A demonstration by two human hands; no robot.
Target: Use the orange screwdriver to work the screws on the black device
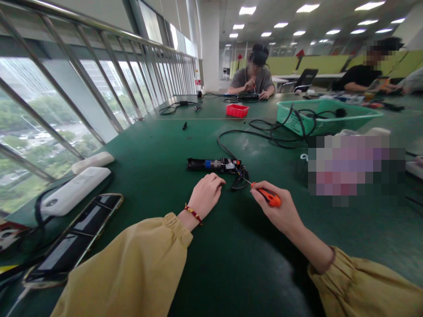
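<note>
A black cylindrical device (198, 164) lies across the table, with a blue band, a metal section and bare inner parts with wires at its right end. My left hand (205, 196) rests just on the near side of it, fingers curled together. Whether those fingertips touch the device or pinch something small, I cannot make out. My right hand (280, 209) is closed around the orange-and-black handle of a screwdriver (271, 198). Its thin shaft points left and away, with the tip at the wires by the device's right end. A black cable (228, 132) runs from there towards the back right.
A green basket (346, 125) holding cables stands back right, near a small red tray (237, 111). At left lie a phone (77, 237) and a white power bank (77, 191). A metal railing (82, 48) borders the left side. Two people (253, 72) sit further back.
</note>
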